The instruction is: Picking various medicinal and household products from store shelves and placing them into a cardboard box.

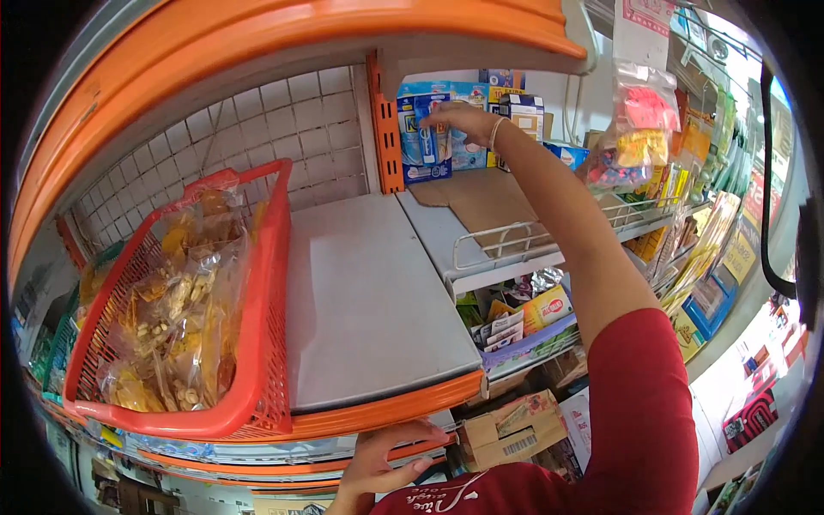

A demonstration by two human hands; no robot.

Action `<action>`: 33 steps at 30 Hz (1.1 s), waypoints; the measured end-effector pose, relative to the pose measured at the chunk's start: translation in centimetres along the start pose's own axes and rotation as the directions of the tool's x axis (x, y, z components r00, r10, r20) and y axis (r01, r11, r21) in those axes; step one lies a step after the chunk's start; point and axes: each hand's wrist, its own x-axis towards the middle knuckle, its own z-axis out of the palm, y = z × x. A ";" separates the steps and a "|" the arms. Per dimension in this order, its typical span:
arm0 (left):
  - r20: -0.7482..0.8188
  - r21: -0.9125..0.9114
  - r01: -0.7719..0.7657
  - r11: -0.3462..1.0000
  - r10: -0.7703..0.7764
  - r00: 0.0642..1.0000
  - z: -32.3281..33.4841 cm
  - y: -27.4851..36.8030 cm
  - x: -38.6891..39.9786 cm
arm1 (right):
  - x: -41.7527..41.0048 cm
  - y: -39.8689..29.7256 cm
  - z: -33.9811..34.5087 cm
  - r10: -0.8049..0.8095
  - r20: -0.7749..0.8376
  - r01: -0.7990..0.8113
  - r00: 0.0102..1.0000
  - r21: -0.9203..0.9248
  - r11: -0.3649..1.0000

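My right hand (470, 122) reaches over the right-hand shelf, with thumb and fingers on a narrow blue packet (428, 151). Larger blue packs (470, 148) stand upright behind that packet, against the back of the shelf. Below the front edge of the grey metal shelf (367, 296), my left hand (389, 457) has its fingers apart and nothing in it. A red plastic basket (270, 309) sits on that grey shelf, filled with clear bags of snacks (180, 302).
Brown cardboard (489, 199) lies on the right-hand shelf behind a white wire rail (502, 241). Underneath are a purple basket (531, 341) of packets and a cardboard box (515, 431). An orange beam (322, 26) crosses overhead; bagged colourful goods (637, 129) hang at right.
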 end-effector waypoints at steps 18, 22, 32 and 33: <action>0.047 -0.040 0.006 0.999 -0.004 0.999 -0.2 -0.9 0.1 | 1.5 0.9 -0.1 -0.078 0.105 0.063 0.991 0.141 0.988; 0.042 -0.030 0.024 0.999 -0.023 0.999 0.1 -0.6 0.3 | 1.8 1.6 -0.6 -0.057 0.082 0.042 0.995 0.167 0.985; 0.026 -0.029 0.060 0.998 -0.060 0.998 0.4 -0.6 -0.1 | 2.0 1.9 -1.2 -0.051 0.113 0.037 0.992 0.122 0.992; 0.014 -0.022 0.065 0.998 -0.064 0.998 0.3 -0.4 -0.2 | 1.3 1.0 -0.6 -0.044 0.115 0.036 0.992 0.075 0.997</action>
